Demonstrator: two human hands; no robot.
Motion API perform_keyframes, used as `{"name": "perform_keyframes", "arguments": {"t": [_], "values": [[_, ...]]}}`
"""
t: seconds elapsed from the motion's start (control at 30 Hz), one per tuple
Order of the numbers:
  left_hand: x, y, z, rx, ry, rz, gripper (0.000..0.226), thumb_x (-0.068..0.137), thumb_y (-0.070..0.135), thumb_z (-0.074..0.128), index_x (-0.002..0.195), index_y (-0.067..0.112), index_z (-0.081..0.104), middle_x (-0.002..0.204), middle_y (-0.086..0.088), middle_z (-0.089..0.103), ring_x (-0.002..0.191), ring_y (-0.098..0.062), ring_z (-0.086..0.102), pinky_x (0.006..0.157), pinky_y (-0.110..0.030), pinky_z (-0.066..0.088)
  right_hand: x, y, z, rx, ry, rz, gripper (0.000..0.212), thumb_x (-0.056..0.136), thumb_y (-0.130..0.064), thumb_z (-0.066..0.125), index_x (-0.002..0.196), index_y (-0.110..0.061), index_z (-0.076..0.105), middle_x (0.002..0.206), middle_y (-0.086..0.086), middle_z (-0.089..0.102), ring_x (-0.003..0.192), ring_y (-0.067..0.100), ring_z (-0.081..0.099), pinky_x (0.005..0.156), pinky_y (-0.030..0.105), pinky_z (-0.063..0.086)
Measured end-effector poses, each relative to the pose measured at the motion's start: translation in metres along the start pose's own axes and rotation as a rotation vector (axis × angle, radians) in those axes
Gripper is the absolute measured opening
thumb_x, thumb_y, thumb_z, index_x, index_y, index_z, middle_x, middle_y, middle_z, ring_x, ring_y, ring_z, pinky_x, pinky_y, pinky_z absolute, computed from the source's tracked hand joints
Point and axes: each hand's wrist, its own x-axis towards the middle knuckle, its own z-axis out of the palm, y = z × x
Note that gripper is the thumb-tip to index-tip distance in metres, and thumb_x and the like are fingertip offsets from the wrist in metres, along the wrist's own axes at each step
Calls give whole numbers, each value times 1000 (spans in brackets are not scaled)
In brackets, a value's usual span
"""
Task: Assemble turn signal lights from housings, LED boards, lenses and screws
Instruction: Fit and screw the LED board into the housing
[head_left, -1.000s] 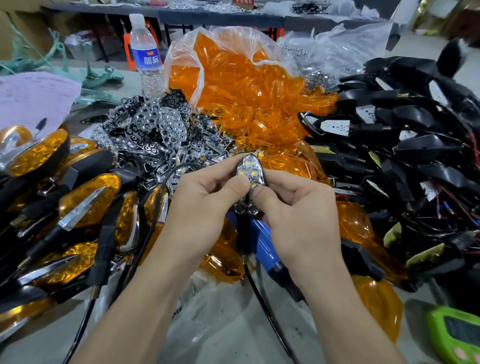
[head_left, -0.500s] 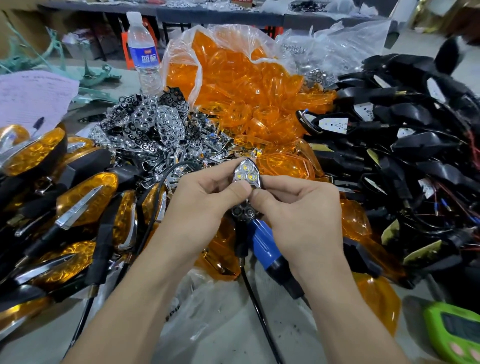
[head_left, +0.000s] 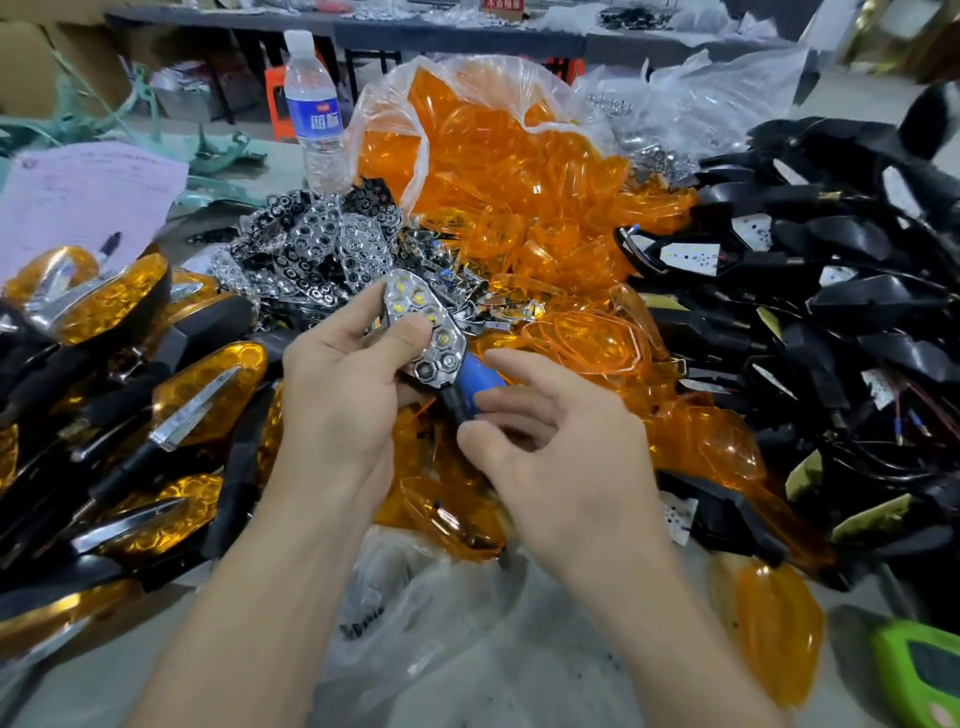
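My left hand (head_left: 337, 395) grips a partly built turn signal (head_left: 434, 343), thumb pressed on its chrome honeycomb reflector where yellow LEDs show through. The black housing under it is mostly hidden by my fingers. My right hand (head_left: 561, 467) is off the signal, just to its right, with fingers loosely curled around nothing. Its fingertips sit beside the blue handle of a screwdriver (head_left: 478, 382) that lies under the signal; whether they touch it I cannot tell.
A bag of orange lenses (head_left: 493, 171) spills across the middle. Chrome reflectors (head_left: 322, 244) are heaped behind my left hand. Black housings with LED boards (head_left: 857, 312) pile up at right, finished lights (head_left: 202, 400) at left. A water bottle (head_left: 314, 119) stands behind, a green device (head_left: 924, 675) at bottom right.
My right hand has let go of the signal and dropped toward the blue screwdriver handle. My left hand alone now holds the signal, tilted leftward.
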Motion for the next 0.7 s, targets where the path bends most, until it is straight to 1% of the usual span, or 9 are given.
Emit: {"name": "perform_keyframes", "arguments": {"t": [0.03, 0.1, 0.17, 0.23, 0.3, 0.4, 0.53, 0.6, 0.7], "values": [[1, 1, -2, -12, 15, 11, 27, 98, -2, 62, 102, 19, 78, 81, 3, 78, 67, -11, 70, 58, -27, 60, -2, 1, 4, -7, -10, -1, 62, 78, -12, 82, 129, -42, 67, 95, -19, 76, 90, -10, 71, 83, 7, 52], [3, 3, -4, -29, 49, 31, 25, 99, -2, 61, 104, 17, 76, 76, 6, 75, 64, -9, 68, 58, -26, 60, -6, 0, 10, -67, -35, -1, 75, 77, -15, 79, 135, -57, 54, 95, -31, 68, 97, -14, 68, 88, 4, 49], [4, 5, -4, -45, 57, 48, 23, 99, -3, 60, 103, 15, 74, 71, 9, 73, 61, -7, 67, 56, -24, 58, -9, -3, 14, -137, -75, 23, 80, 80, -18, 76, 132, -67, 40, 84, -39, 62, 101, -9, 68, 94, 14, 53], [4, 7, -4, -54, 61, 56, 23, 99, -4, 59, 107, 13, 73, 72, 9, 74, 61, -6, 68, 55, -22, 56, -9, -4, 17, -187, -83, 50, 76, 86, -19, 74, 135, -64, 37, 75, -42, 64, 99, -6, 67, 93, 25, 56], [4, 8, -4, -63, 65, 59, 24, 99, -4, 60, 108, 13, 73, 74, 8, 75, 64, -8, 70, 56, -22, 57, -10, -3, 17, -237, -58, 49, 66, 90, -22, 73, 135, -58, 42, 76, -47, 63, 93, -8, 64, 84, 26, 56], [4, 8, -4, -53, 76, 69, 26, 99, -3, 61, 104, 17, 75, 77, 6, 75, 67, -10, 70, 58, -26, 60, -10, -3, 17, -305, -13, 59, 60, 89, -26, 74, 133, -57, 46, 78, -39, 68, 88, -6, 63, 72, 20, 52], [4, 6, -5, -48, 90, 85, 26, 98, -2, 63, 100, 20, 77, 79, 3, 72, 72, -14, 67, 67, -34, 62, -9, -4, 15, -453, -60, 125, 38, 93, -28, 69, 128, -43, 61, 81, -17, 72, 82, 8, 66, 84, 30, 56], [5, 5, -6, -44, 87, 87, 26, 98, -2, 63, 102, 19, 77, 78, 4, 73, 71, -12, 67, 64, -30, 62, -8, -4, 15, -485, -97, 166, 21, 97, -31, 65, 117, -38, 68, 92, -11, 71, 81, 12, 66, 83, 32, 58], [5, 4, -6, -17, 74, 87, 26, 98, -2, 64, 115, 16, 74, 81, 6, 77, 71, -9, 72, 63, -26, 60, -8, -4, 16, -460, -103, 216, 12, 99, -32, 62, 106, -34, 72, 98, -2, 70, 83, 16, 68, 85, 38, 61]]}}
